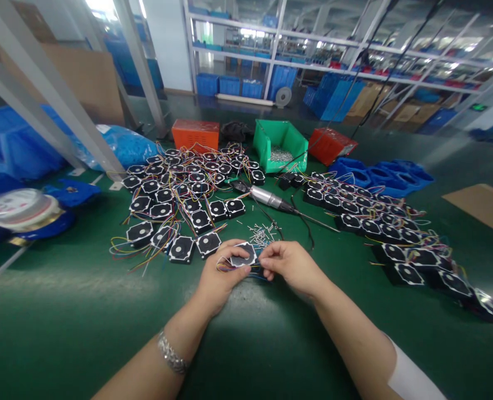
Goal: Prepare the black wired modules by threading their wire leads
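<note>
My left hand grips a small black square module with a white-edged top and a round centre, its coloured wires lying under my fingers. At the module's right edge, my right hand is closed in a pinch; what sits between the fingertips is too small to make out. Just beyond both hands lies a loose pile of screws. Past that pile rests an electric screwdriver, its long bit pointing right.
Many similar wired modules spread across the left of the green table; rows of others stand right. Behind are a green bin of small metal parts, orange boxes and blue trays. A round meter sits far left.
</note>
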Demonstrator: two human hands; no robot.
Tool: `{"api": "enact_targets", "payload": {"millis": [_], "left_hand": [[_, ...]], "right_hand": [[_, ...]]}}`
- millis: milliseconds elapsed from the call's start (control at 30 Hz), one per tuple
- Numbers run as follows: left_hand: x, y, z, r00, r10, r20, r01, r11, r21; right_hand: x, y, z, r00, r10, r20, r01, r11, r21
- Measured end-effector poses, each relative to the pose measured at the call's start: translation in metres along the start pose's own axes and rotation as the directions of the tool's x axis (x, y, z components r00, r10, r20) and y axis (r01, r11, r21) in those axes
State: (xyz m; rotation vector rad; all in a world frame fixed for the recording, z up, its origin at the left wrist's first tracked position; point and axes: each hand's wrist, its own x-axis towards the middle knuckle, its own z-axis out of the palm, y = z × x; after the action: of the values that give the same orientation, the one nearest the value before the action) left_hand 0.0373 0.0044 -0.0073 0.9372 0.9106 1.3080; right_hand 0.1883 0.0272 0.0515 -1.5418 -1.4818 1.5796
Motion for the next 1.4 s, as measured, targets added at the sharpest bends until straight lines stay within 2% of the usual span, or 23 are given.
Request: {"api": "enact_targets", "payload": {"millis": [200, 400, 500, 667, 733, 833, 900, 1000, 1100, 1167, 1200, 1267, 1333, 1367, 1400], "left_hand": [[0.0, 0.001, 0.0, 1.0, 0.005, 0.012, -0.005, 1.0, -0.024], [0.0, 0.001, 0.0, 1.0, 0.023, 0.018, -0.023, 1.0, -0.004], [-0.001, 0.0, 0.0, 1.0, 0.025, 0.017, -0.025, 1.0, 0.001], [-0.001, -0.001, 0.0, 1.0, 0.014, 0.013, -0.014, 1.0, -0.005], [-0.001, 0.0, 0.0, 1.0, -0.013, 0.003, 0.013, 0.999, -0.046], [0.0, 0.004, 0.003, 0.995, -0.104, 0.005, 0.103, 0.97, -0.221], [0.0, 0.007, 0.005, 0.99, -0.143, 0.005, 0.136, 0.931, -0.339], [0.0, 0.01, 0.008, 0.982, -0.187, -0.021, 0.16, 0.89, -0.426], [0.0, 0.011, 0.008, 0.969, -0.246, -0.002, 0.215, 0.849, -0.482], [0.001, 0.011, 0.007, 0.964, -0.265, 0.032, 0.243, 0.822, -0.515], [0.001, 0.011, 0.006, 0.962, -0.271, 0.046, 0.253, 0.81, -0.529], [0.002, 0.012, 0.004, 0.957, -0.284, 0.058, 0.268, 0.794, -0.546], [0.002, 0.012, 0.003, 0.952, -0.301, 0.06, 0.284, 0.789, -0.545], [0.002, 0.012, 0.003, 0.948, -0.312, 0.062, 0.295, 0.79, -0.538], [0.002, 0.012, 0.003, 0.945, -0.322, 0.065, 0.306, 0.791, -0.529]], "right_hand": [[-0.002, -0.004, 0.008, 0.991, 0.021, -0.135, -0.033, 0.996, -0.086], [-0.004, -0.004, 0.007, 0.997, -0.024, -0.077, 0.028, 0.998, 0.058], [-0.003, -0.001, 0.006, 0.998, -0.009, -0.061, 0.012, 0.999, 0.048], [-0.002, 0.004, 0.011, 0.995, -0.016, -0.098, 0.015, 1.0, -0.007], [-0.001, 0.007, 0.016, 0.994, -0.02, -0.103, 0.022, 1.0, 0.019], [0.002, 0.01, 0.018, 0.989, -0.049, -0.143, 0.061, 0.995, 0.083], [0.004, 0.009, 0.013, 0.978, -0.081, -0.194, 0.1, 0.991, 0.088], [0.006, 0.005, -0.005, 0.955, -0.096, -0.282, 0.103, 0.995, 0.011], [0.004, -0.001, -0.026, 0.926, -0.04, -0.375, -0.042, 0.978, -0.206], [0.001, -0.004, -0.035, 0.94, -0.001, -0.342, -0.16, 0.882, -0.443], [-0.001, -0.004, -0.038, 0.949, -0.004, -0.314, -0.189, 0.792, -0.581], [-0.004, -0.004, -0.041, 0.957, -0.056, -0.286, -0.21, 0.546, -0.811], [-0.005, -0.001, -0.04, 0.946, -0.152, -0.285, -0.223, 0.332, -0.917], [-0.004, 0.001, -0.039, 0.943, -0.191, -0.272, -0.213, 0.279, -0.936], [-0.002, 0.003, -0.038, 0.945, -0.22, -0.241, -0.18, 0.263, -0.948]]}}
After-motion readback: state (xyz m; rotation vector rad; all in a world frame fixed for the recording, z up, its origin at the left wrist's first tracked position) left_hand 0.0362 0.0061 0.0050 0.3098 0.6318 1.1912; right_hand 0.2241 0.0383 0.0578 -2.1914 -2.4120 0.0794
